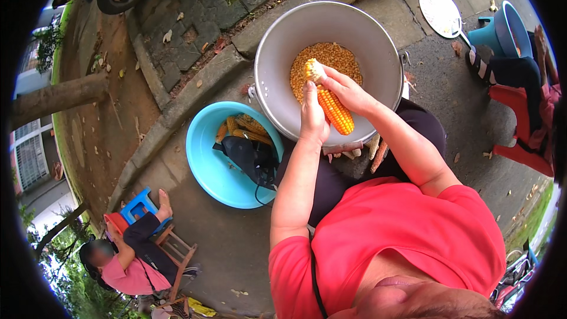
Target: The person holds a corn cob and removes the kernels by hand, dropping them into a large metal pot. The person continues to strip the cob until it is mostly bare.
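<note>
Over the mouth of a large metal pot (381, 40), my left hand (315, 117) and my right hand (347, 91) are together, gripping corn. An ear of yellow corn (335, 110) with full rows of kernels sticks out below my fingers. Above them shows a partly stripped cob end (314, 71), pale with some kernels left. My fingers cover the middle, so I cannot tell whether these are one ear or two. Loose corn kernels (330, 53) cover the pot's bottom.
Left of the pot, a light-blue basin (203, 159) holds several corn ears (248, 126) and a black bag (241, 153). Stripped cobs (378, 155) lie by my legs. People sit on a wooden chair (175, 252) and a red chair (509, 106). A stone curb (297, 4) runs behind.
</note>
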Motion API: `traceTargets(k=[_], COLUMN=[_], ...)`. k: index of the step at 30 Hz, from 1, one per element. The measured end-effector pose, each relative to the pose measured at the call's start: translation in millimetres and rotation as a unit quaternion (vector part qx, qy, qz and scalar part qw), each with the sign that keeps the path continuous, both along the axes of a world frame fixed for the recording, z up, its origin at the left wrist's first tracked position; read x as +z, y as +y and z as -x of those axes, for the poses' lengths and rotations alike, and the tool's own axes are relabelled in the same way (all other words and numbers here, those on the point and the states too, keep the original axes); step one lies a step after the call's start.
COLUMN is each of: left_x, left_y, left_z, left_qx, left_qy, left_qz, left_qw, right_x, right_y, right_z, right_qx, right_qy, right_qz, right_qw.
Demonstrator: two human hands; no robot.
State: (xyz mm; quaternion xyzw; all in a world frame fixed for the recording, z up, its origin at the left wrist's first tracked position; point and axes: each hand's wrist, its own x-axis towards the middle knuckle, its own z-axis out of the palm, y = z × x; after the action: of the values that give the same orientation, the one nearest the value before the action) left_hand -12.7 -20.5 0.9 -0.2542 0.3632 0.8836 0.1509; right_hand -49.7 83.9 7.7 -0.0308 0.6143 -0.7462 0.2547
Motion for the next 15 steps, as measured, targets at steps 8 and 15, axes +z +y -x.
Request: traceTargets(k=[8, 15], left_x=[22, 6], left_y=[-4, 1], left_z=[5, 6], left_qx=[-0.05, 0.02], left_qy=[0.076, 0.083], left_qz=[-0.022, 0.036], left_qw=[0.996, 0.996], right_x=[-6, -10], right_y=[3, -4], right_z=[5, 1], right_qx=[-0.048, -0.025], right_qy=[-0.097, 0.035], right_qz=[0.105, -0.024], right_qw=[0.989, 0.999])
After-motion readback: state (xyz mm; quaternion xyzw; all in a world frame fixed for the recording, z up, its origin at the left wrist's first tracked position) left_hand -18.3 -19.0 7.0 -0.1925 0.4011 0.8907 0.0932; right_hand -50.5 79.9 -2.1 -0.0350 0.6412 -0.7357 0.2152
